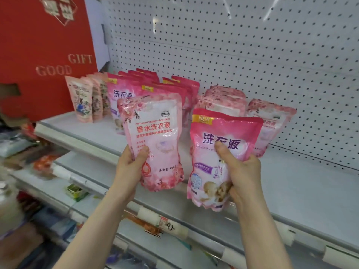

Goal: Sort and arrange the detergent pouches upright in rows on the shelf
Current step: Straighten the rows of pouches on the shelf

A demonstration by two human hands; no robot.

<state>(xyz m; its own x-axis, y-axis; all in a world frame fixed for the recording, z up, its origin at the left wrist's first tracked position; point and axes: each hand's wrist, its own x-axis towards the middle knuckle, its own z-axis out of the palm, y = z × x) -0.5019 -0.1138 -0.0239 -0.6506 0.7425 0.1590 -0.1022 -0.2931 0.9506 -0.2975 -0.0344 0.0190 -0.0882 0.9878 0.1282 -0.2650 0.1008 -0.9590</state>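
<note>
Two pouches are held up in front of the shelf (310, 191). Past the red box (38, 55) at far left and the upright floral pouches (81, 101) and pink rows (147, 82) behind, the left grip (130, 167) wraps the lower side of a pale pouch (155, 136), thumb on its front. Just right of it, the right grip (244, 171) clasps a darker NEW pouch (219, 156), thumb pressed into its front, with a pale cluster (223, 100) on the shelf behind.

- Bright, even overhead light; faint shadows.
- White glare on glossy pale-pink plastic pouch (155, 136) in left hand (130, 169); softer sheen on deep-pink plastic pouch (233, 129) in right hand (244, 175).
- Mixed packaged goods (23, 148) left of left hand smeared by blur; straight lines bow towards frame edges.
</note>
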